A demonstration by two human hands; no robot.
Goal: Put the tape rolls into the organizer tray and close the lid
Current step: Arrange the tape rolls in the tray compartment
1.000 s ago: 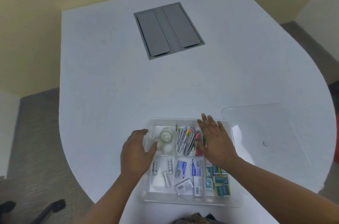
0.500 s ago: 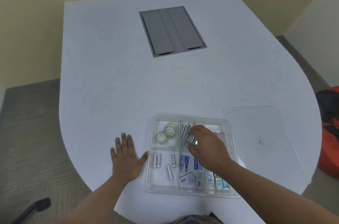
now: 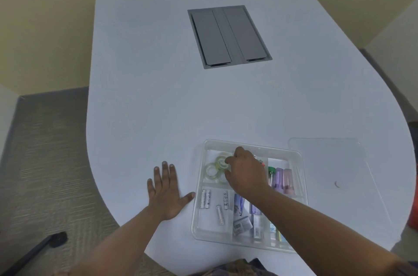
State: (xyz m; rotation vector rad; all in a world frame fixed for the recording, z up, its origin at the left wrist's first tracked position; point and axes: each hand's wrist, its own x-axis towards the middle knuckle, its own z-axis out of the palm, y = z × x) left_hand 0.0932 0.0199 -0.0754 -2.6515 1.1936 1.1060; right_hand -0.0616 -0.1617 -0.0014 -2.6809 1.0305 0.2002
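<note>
A clear organizer tray sits near the table's front edge. In its back-left compartment lie clear tape rolls, close together. My right hand reaches into that compartment, with its fingertips curled on the upper tape roll; whether it grips the roll I cannot tell. My left hand lies flat on the table just left of the tray, fingers spread, holding nothing. The clear lid lies flat on the table to the right of the tray.
The tray also holds batteries, pens, highlighters and small packets. A grey cable hatch is set into the white table farther back. The table's curved edge runs close on the left and front.
My left hand left the tray's corner and now rests flat on the table. My right hand moved left from the pens to the tape rolls. The camera view shifted.
</note>
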